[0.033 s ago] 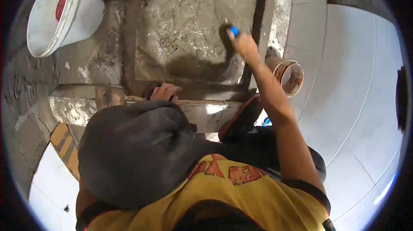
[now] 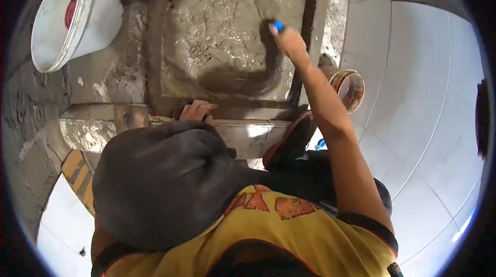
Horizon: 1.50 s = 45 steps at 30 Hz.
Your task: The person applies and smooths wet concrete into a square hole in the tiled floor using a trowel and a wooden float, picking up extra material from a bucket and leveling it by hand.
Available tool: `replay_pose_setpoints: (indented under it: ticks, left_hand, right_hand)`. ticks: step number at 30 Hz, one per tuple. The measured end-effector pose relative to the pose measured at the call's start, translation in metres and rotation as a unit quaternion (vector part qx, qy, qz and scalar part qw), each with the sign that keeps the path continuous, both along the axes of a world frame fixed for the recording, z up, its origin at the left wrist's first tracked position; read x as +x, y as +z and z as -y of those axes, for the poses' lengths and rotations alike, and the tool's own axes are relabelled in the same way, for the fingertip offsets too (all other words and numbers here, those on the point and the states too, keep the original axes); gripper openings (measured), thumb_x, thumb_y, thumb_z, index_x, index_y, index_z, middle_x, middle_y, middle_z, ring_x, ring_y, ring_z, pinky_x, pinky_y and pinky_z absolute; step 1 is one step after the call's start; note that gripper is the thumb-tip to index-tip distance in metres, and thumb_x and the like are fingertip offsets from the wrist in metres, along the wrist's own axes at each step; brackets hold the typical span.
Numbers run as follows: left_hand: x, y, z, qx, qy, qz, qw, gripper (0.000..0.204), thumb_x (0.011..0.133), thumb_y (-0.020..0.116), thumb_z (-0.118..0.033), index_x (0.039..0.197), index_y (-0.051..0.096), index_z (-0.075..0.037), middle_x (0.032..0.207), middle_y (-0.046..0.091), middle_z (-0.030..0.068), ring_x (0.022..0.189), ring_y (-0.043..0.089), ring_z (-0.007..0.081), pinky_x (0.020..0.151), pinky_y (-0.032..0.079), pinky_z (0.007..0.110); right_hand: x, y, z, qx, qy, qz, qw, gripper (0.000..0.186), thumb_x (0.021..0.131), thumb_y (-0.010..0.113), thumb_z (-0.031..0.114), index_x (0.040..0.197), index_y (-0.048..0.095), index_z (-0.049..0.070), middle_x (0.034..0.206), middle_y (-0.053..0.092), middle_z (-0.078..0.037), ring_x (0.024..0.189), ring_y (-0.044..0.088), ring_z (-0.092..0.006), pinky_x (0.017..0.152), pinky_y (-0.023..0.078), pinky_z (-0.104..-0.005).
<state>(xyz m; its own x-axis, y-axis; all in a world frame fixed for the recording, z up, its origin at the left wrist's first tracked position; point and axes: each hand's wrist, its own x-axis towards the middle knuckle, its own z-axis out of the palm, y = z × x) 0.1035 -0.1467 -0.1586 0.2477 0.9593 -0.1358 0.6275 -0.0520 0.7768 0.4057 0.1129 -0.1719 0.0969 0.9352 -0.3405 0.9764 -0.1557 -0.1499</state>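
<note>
1. Looking at the right hand (image 2: pixel 291 44), upper right of centre, we see its fingers closed around a blue-ended tool (image 2: pixel 278 26); the working part is lost in a dark patch, so we can't tell its shape.

2. Beneath it, filling the upper middle of the frame, lies our wet grey mortar (image 2: pixel 222 19), glossy and lumpy, with a smoother curved band along its lower right.

3. Down at the lower edge of that bed, the left hand (image 2: pixel 196 111) sits near the border (image 2: pixel 248 107), fingers loosely bent; whether it grips anything, we can't tell.

4. Here's our worry: a tilted tool pressed too hard could gouge that soft surface, and too light a touch could leave the lumps standing.

5. Watch the dark gap (image 2: pixel 308 19) down the right side! A stroke pushed too wide could drag mortar into it or over the border.

6. Close by, right of centre, we have an open-ended round container (image 2: pixel 354 93); a careless elbow could knock it.

7. And the shoe (image 2: pixel 289 143), just below the bed: one slip forward, we'd judge, could mark the edge.
</note>
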Motion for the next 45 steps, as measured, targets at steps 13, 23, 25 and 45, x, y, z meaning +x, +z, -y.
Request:
replay_pose_setpoints:
  ticks: [13,23,25,45]
  left_hand:
    - [0.000,0.013,0.001,0.029,0.007,-0.012,0.999,0.032,0.083,0.063,-0.014,0.114,0.063,-0.015,0.109,0.059,0.0084,0.095,0.060,0.0286,0.084,0.046,0.042]
    - [0.004,0.000,-0.005,0.072,0.036,0.030,0.996,0.032,0.083,0.063,-0.009,0.114,0.063,-0.016,0.104,0.060,0.0105,0.087,0.059,0.0287,0.078,0.050,0.039]
    - [0.002,-0.001,0.006,0.067,0.053,0.029,0.996,0.032,0.083,0.063,-0.009,0.115,0.063,-0.017,0.104,0.060,0.0101,0.087,0.059,0.0288,0.077,0.050,0.039]
    - [-0.005,0.010,-0.004,0.035,0.010,0.015,0.999,0.038,0.080,0.062,-0.010,0.118,0.059,-0.016,0.109,0.056,0.0076,0.088,0.057,0.0251,0.085,0.041,0.040]
  right_hand:
    - [-0.011,0.023,0.012,-0.083,0.029,0.008,0.996,0.066,0.090,0.052,0.064,0.094,0.071,0.001,0.091,0.068,-0.028,0.094,0.067,-0.0435,0.079,0.054,-0.0486]
    - [0.029,0.027,0.082,-0.069,0.056,-0.053,0.995,0.043,0.086,0.069,0.039,0.102,0.062,0.000,0.087,0.066,-0.029,0.091,0.065,-0.0453,0.079,0.052,-0.0506]
    - [0.023,0.041,0.080,-0.096,0.063,-0.067,0.991,0.041,0.087,0.068,0.038,0.102,0.062,0.000,0.087,0.066,-0.029,0.091,0.064,-0.0463,0.079,0.051,-0.0508]
    - [0.011,0.085,0.031,-0.065,0.221,-0.025,0.973,0.032,0.081,0.071,0.026,0.084,0.062,-0.005,0.093,0.066,-0.029,0.086,0.066,-0.0455,0.070,0.055,-0.0505]
